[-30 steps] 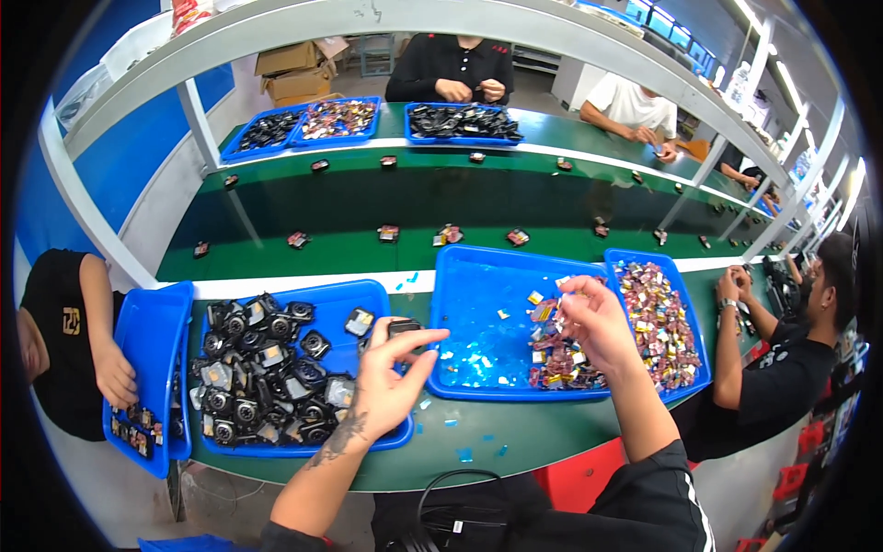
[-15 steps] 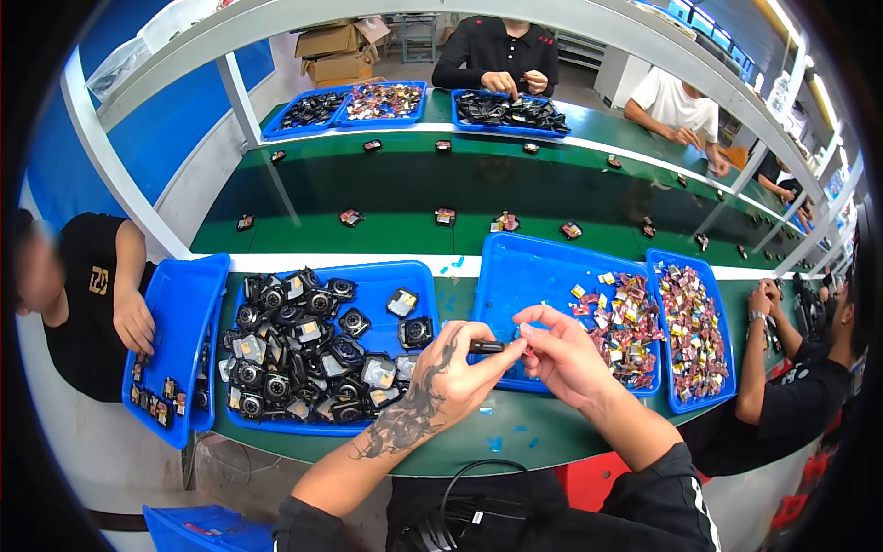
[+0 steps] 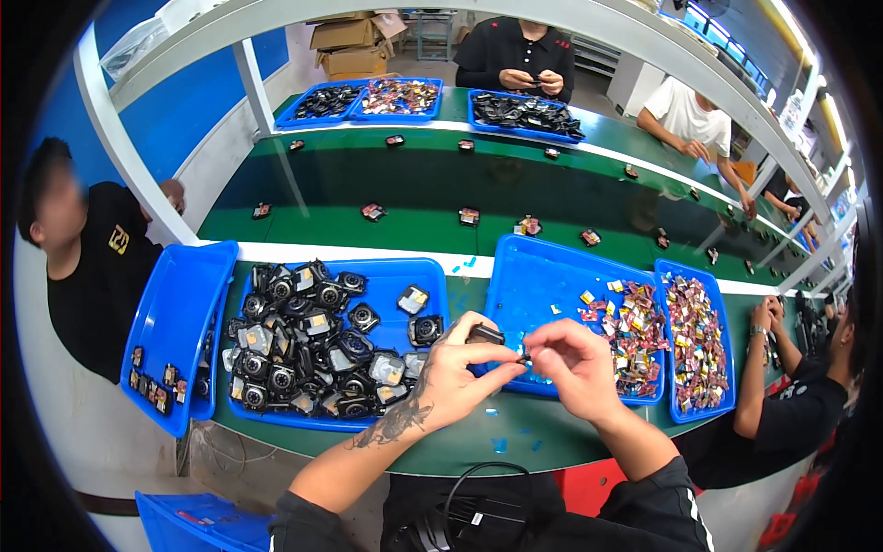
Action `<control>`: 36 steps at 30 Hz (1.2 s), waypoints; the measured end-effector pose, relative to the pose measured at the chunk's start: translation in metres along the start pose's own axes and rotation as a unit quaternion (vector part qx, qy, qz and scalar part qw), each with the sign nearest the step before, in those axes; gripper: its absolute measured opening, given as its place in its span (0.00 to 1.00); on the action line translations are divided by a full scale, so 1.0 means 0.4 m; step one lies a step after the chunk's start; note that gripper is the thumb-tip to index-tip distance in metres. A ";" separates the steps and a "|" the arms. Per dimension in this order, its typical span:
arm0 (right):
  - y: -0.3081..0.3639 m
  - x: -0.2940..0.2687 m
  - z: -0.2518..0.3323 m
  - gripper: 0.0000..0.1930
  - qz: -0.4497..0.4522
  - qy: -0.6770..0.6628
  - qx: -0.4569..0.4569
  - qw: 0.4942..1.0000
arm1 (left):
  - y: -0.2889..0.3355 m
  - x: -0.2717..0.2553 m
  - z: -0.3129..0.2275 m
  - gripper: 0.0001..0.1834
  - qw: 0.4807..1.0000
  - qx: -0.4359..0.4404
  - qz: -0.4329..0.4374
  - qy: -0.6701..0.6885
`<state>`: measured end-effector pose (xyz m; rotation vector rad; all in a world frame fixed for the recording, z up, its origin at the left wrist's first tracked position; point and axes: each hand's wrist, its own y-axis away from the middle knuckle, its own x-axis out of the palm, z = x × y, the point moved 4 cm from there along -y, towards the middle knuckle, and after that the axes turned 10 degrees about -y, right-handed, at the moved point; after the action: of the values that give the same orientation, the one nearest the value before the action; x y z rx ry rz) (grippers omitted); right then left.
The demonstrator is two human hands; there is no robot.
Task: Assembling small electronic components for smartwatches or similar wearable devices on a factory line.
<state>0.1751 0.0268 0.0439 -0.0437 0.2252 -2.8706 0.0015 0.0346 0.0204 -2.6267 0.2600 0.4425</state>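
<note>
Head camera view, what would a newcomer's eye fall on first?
Probably the heap of black casings in the wide blue tray at left. Then, mid-view, the left hand, gripping a black piece, and the right hand close by. Colourful small parts fill the narrow blue tray at right.

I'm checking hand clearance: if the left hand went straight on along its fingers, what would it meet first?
The left hand, holding a black watch-like casing, would most likely meet the right hand first, at its fingertips just ahead; depth is unclear, so they may already touch.
</note>
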 end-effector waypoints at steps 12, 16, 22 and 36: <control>-0.032 -0.037 -0.059 0.07 0.076 -0.130 0.187 0.971 | -0.002 0.014 -0.017 0.07 0.986 0.101 -0.034 -0.130; -0.064 -0.043 -0.101 0.06 -0.015 0.173 0.085 0.981 | 0.001 0.012 -0.018 0.07 0.977 0.088 -0.062 -0.186; -0.093 -0.056 -0.009 0.07 -0.067 0.523 -0.196 0.827 | 0.006 0.003 0.031 0.09 0.996 -0.083 -0.040 0.008; -0.021 -0.034 -0.018 0.04 -0.098 0.060 -0.066 0.991 | 0.002 0.040 0.063 0.29 0.968 -0.115 0.010 0.221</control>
<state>0.1855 0.0394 0.0381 0.0874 0.4597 -3.0527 0.0093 0.0439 -0.0069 -2.9301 0.3958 -0.1248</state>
